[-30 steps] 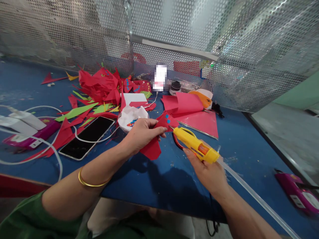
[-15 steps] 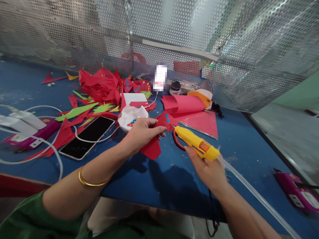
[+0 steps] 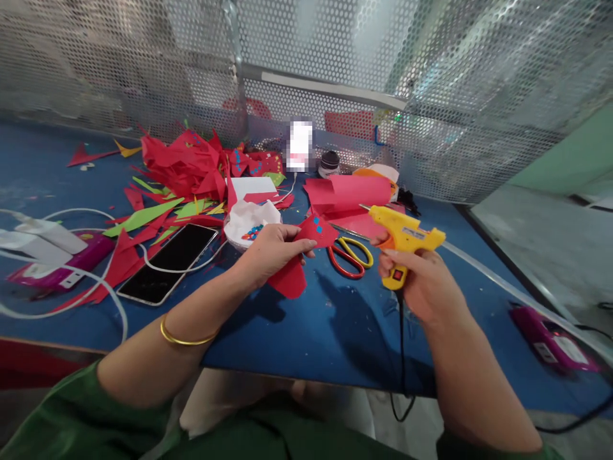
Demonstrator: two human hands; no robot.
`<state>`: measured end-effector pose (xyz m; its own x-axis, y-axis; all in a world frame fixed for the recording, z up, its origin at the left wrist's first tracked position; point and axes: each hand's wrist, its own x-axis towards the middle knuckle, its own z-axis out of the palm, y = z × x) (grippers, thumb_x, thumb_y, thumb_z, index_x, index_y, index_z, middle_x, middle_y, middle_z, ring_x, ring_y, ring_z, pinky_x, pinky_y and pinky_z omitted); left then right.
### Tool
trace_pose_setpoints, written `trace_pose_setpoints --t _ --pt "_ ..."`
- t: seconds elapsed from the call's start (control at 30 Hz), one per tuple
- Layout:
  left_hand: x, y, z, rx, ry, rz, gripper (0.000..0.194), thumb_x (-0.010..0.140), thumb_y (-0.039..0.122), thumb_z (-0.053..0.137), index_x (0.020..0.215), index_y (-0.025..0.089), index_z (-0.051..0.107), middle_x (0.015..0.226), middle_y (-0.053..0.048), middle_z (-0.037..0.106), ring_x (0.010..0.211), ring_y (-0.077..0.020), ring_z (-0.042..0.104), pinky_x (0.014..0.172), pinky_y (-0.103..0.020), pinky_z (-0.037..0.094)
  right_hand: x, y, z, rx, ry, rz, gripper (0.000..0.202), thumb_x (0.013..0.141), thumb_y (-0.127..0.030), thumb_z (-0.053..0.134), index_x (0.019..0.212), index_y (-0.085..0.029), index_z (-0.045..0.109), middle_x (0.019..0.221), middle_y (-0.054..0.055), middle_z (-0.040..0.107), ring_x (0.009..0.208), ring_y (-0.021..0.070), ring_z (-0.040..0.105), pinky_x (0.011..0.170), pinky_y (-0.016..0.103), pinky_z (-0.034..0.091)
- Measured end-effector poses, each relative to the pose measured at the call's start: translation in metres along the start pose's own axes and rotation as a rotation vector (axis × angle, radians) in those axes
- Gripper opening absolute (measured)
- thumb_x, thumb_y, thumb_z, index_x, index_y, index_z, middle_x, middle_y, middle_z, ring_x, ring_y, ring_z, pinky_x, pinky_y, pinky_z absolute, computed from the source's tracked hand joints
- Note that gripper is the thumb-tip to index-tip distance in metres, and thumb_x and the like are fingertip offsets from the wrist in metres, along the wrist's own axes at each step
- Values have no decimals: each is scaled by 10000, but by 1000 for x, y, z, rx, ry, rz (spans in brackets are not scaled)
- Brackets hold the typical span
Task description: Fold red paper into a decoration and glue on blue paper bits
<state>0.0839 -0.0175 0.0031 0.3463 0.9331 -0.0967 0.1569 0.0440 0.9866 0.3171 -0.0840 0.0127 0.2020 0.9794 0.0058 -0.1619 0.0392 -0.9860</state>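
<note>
My left hand (image 3: 278, 251) pinches a red paper piece (image 3: 292, 281) that bears small blue squares near its upper end. Wrapped round the handle of a yellow glue gun (image 3: 405, 230) is my right hand (image 3: 421, 275); the nozzle points up and left, apart from the paper. A clear glue stick (image 3: 498, 281) runs out of the gun's back. Between the hands lie scissors (image 3: 348, 259) with a red and a yellow handle. Just beyond my left hand, a bowl lined with white paper (image 3: 234, 220) holds small blue and red pieces.
A black-screened phone (image 3: 167, 265), white cables and a purple power strip (image 3: 86, 255) lie left. Behind are red paper scraps (image 3: 182, 163), a lit phone (image 3: 300, 145), a jar (image 3: 329, 164) and rolled red paper (image 3: 359, 193). Another purple strip (image 3: 550, 338) lies right.
My right hand has drawn the glue gun up and right, away from the red paper, and turned it more upright. The scissors now show fully. The view has shifted slightly.
</note>
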Motion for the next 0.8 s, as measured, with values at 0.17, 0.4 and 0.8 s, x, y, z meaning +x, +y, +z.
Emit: trace_pose_setpoints --t 0.17,0.4,0.8 --pt "8 -10 -4 422 -225 20 226 751 373 683 657 169 711 685 -48 727 602 -143 613 570 -254 414 -5 -12 -21 102 81 115 306 590 -227 857 849 -211 693 737 -28 624 618 89 552 526 190 495" --pt "12 -15 0 861 -212 74 259 753 427 694 834 185 738 764 -44 749 716 -203 675 589 -256 405 -18 1 -44 8 225 135 406 520 -432 906 795 -195 725 750 21 681 589 126 591 507 260 525" --pt "-52 42 61 1370 -86 604 158 935 193 543 1001 175 686 1002 -95 716 891 -252 653 672 -320 431 -44 -5 -67 -72 259 69 318 570 -315 832 831 -163 734 656 14 680 551 109 581 497 224 449"
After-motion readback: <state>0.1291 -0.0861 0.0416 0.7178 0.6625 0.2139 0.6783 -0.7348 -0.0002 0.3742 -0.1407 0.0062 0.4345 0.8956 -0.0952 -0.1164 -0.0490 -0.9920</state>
